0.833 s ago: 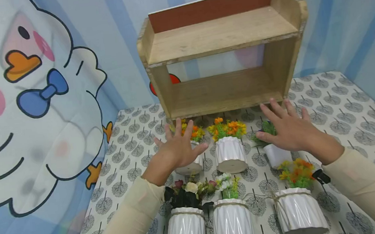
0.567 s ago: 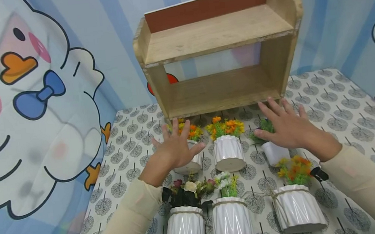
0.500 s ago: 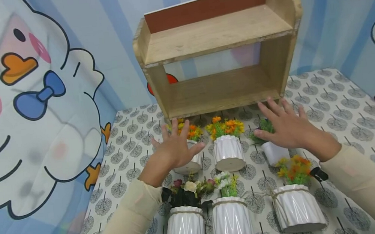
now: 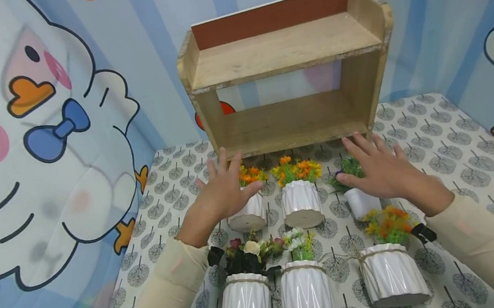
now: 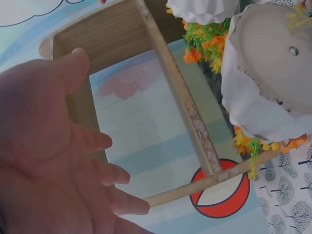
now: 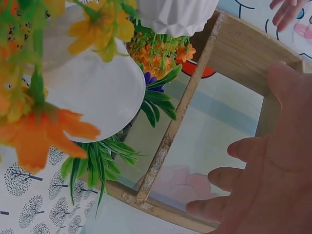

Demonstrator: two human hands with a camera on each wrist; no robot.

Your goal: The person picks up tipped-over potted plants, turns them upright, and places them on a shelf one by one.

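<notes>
My left hand (image 4: 220,192) hovers with spread, straight fingers over the back-left white flower pot (image 4: 249,215), partly covering its orange and yellow flowers. My right hand (image 4: 380,171) is likewise spread above and beside a small white pot (image 4: 362,204) with a green plant. Between the hands stands another fluted white pot (image 4: 302,204) of orange flowers. In both wrist views, the left palm (image 5: 44,156) and the right palm (image 6: 268,161) hold nothing. Nearer me are a pot with dark leaves and roses (image 4: 245,300), one with white flowers (image 4: 307,291), and one with orange flowers (image 4: 393,274).
A two-tier wooden shelf (image 4: 286,56) stands behind the pots, near the back curtain. A tree-patterned cloth (image 4: 444,164) covers the table. The cartoon-printed curtain (image 4: 99,198) borders the left side. Twine (image 4: 339,255) trails from the front-right pot.
My left hand has shifted a little to the left, showing more of the pot beneath it. The right hand keeps almost the same place. The head view has tilted slightly; the pots stay put.
</notes>
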